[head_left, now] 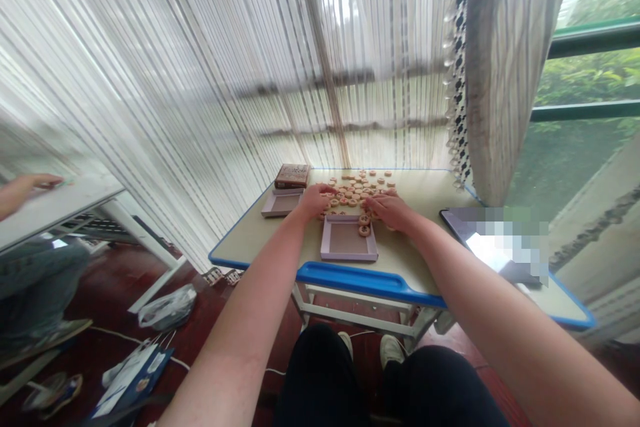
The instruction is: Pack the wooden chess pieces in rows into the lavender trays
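Round wooden Chinese chess pieces (353, 193) lie scattered and bunched over the far middle of the desk, several bearing marks on top. At the left edge of this pile is my left hand (320, 200), palm down, its fingers stretched over the pieces. My right hand (391, 209) rests on the right side of the pile, fingers extended and touching pieces, some of which its palm hides. Between my forearms stands a shallow cardboard box tray (341, 239). Two pieces (364, 225) sit at the tray's right side, the farther one near its back rim.
A second shallow tray (283, 203) and a brown printed box (293, 175) are at the desk's left. A partly pixelated tablet-like device (493, 247) lies at the right. String curtains (300, 47) hang behind. Another person's hand (35, 183) rests on a neighbouring desk.
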Demonstrator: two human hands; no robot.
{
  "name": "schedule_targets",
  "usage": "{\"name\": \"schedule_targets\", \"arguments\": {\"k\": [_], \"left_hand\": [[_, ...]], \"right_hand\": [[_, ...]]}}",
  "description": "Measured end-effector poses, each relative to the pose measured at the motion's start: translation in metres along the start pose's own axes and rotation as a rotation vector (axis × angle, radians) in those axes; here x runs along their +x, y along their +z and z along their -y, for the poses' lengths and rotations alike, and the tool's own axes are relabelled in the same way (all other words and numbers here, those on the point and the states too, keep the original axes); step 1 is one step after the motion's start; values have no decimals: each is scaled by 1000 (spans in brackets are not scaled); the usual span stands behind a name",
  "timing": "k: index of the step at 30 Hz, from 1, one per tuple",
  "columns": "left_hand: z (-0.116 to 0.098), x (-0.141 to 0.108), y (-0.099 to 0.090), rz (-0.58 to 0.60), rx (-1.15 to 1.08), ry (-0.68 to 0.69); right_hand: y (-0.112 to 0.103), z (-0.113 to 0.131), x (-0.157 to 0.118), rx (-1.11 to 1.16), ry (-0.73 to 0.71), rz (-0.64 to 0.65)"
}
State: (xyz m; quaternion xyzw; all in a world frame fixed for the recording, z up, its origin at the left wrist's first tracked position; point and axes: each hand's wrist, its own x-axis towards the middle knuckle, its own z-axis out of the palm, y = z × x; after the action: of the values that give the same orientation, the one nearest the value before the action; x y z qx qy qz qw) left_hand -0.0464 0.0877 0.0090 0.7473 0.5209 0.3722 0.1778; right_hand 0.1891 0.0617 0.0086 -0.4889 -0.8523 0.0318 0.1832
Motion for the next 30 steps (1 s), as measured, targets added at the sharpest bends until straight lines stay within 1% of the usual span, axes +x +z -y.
{"name": "schedule_targets", "arguments": {"k": [2,4,6,8,10,11,14,15,16,17,20,23,27,30], "left_hand": [[-1,-2,-4,92,-14,-30],[-1,-4,-5,181,-16,-38],[0,-4,-4,199,14,-14],[1,-3,-2,169,53,-11],[2,-1,-1,94,72,-25],[2,0,-2,30,73,-30],[4,6,-5,-228,32,-50],[5,8,-7,-294,1,-66],[7,9,-7,-333,-37,-85],[9,11,-8,-346,-75,-99],[11,12,-6,-301,-135,-112],[9,10,-3,-223,-110,-124],[3,5,-3,-123,-68,-91],[-1,2,0,-69,-4,-47]], "right_hand": [[0,-1,0,-38,14,-34],[0,-4,0,-86,61,-53],[0,-7,0,-118,125,-44],[-2,-8,-1,-122,194,-41],[-5,-8,-3,-118,265,-59],[-6,-8,-4,-123,303,-72],[-11,-7,-8,-159,429,-108],[-13,-8,-9,-168,474,-116],[-14,-8,-9,-173,518,-118],[-15,-10,-10,-170,560,-110],[-17,-14,-7,-108,636,-51],[-18,-18,-4,2,644,-27],[-19,-25,-2,140,640,-97],[-20,-33,-2,254,677,-148]]}}
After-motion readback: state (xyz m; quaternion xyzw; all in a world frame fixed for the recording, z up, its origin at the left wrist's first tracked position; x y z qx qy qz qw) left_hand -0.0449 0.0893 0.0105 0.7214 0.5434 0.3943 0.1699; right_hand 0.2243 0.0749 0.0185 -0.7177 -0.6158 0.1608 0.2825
